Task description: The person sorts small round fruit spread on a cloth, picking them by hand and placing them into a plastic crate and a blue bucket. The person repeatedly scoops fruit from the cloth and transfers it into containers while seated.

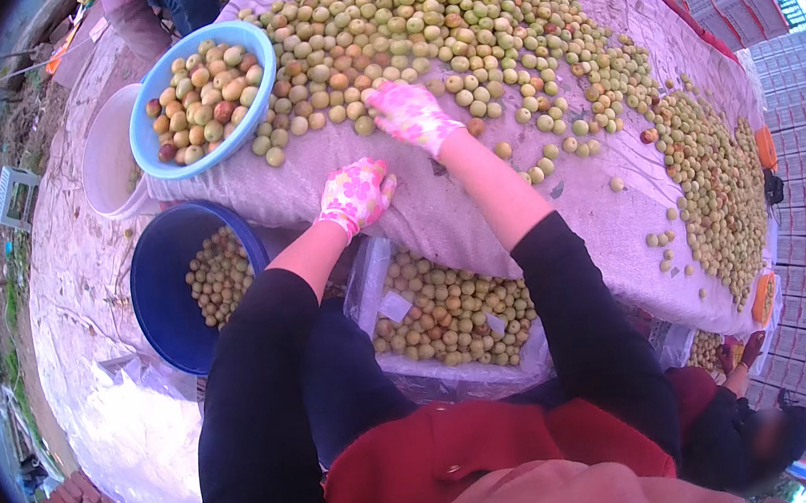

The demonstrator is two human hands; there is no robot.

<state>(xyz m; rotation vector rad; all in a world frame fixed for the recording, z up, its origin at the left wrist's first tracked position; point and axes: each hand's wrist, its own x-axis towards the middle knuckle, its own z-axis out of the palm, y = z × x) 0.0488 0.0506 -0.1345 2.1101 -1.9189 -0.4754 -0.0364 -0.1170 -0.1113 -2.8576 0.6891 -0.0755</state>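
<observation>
Small round fruits, yellow-green with some reddish ones, lie heaped on a pale cloth in front of me. My right hand, in a pink floral glove, reaches to the near edge of the heap, its fingers loosely stretched over the cloth beside the fruits. Nearer to me is my left hand, in a matching glove, above the cloth's near edge. Its fingers are curled, and what they hold, if anything, is hidden. Below the hands stands a plastic-lined box of fruits, with small white paper pieces on top.
A light blue basin of redder fruits stands at the left, by a white bucket. A dark blue bucket holds more fruits. Another person works at the lower right; someone else is at the upper left. Stacked cartons line the right.
</observation>
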